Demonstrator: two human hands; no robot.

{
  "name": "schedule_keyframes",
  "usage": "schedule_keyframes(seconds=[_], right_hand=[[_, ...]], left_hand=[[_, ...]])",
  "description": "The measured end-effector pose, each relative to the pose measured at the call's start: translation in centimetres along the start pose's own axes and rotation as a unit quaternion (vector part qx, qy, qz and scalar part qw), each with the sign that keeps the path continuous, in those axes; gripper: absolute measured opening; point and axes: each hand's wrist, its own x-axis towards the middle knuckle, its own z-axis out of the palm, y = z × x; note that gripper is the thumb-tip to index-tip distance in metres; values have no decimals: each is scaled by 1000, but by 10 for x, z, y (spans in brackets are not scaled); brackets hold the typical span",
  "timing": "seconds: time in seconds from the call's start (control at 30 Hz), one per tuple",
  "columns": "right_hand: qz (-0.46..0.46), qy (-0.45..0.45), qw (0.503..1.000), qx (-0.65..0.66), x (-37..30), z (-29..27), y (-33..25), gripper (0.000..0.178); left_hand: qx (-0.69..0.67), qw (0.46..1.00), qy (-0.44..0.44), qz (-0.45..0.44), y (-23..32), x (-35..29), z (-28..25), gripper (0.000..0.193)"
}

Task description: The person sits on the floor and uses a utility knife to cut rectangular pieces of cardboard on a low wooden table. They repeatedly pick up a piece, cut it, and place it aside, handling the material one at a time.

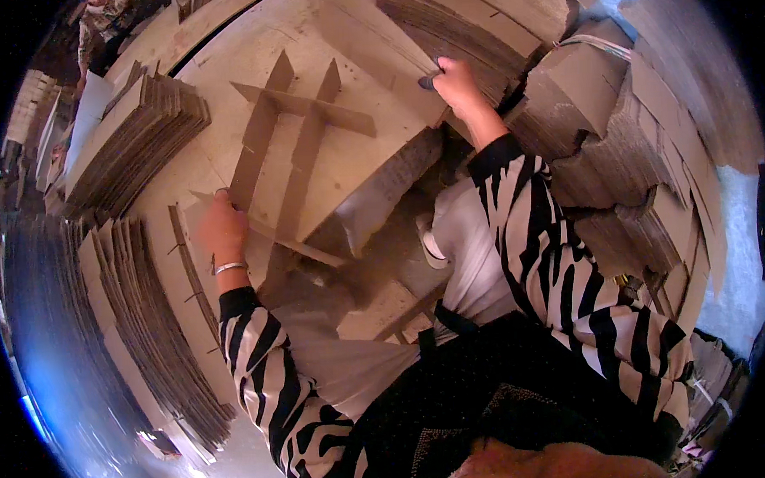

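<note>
A cardboard divider grid (299,132) of slotted, crossing strips stands on edge on the pale worktable (363,168). My left hand (222,228), slightly blurred and with a bangle at the wrist, is closed at the grid's near left corner, where a cross strip (298,246) meets a long one. Farther off to the right, my right hand (457,86) has its fingers curled on the edge of a flat cardboard strip (372,50) at the table's right side. Dark coverings show on its fingertips. The underside of its grip is hidden.
Stacks of cardboard pieces (135,138) stand at the far left, with upright slotted sheets (149,323) nearer. More cardboard stacks (607,147) rise on the right, beside my right arm. Another person (97,26) is partly visible at the far left.
</note>
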Motion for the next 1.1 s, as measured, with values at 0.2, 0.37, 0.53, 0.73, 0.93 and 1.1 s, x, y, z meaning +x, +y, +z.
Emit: schedule_keyframes(seconds=[0.2, 0.37, 0.53, 0.73, 0.93, 1.1], right_hand=[[79, -57, 995, -28, -1, 11, 21, 25], [69, 20, 995, -68, 9, -9, 28, 22], [-103, 173, 943, -264, -11, -16, -42, 20], [-236, 138, 962, -2, -33, -2, -111, 15], [-222, -172, 960, -18, -44, 85, -110, 17], [-261, -172, 939, -143, -34, 60, -105, 24]], left_hand=[[-29, 999, -11, -27, 0, 3, 24, 19], [-26, 1000, -3, 1, 18, 10, 12, 17], [-31, 998, -56, -11, 1, 5, 12, 18], [-100, 993, -56, 0, -4, 11, 16, 21], [-96, 993, -70, 1, 7, 16, 15, 22], [-97, 993, -70, -19, 3, 11, 16, 20]])
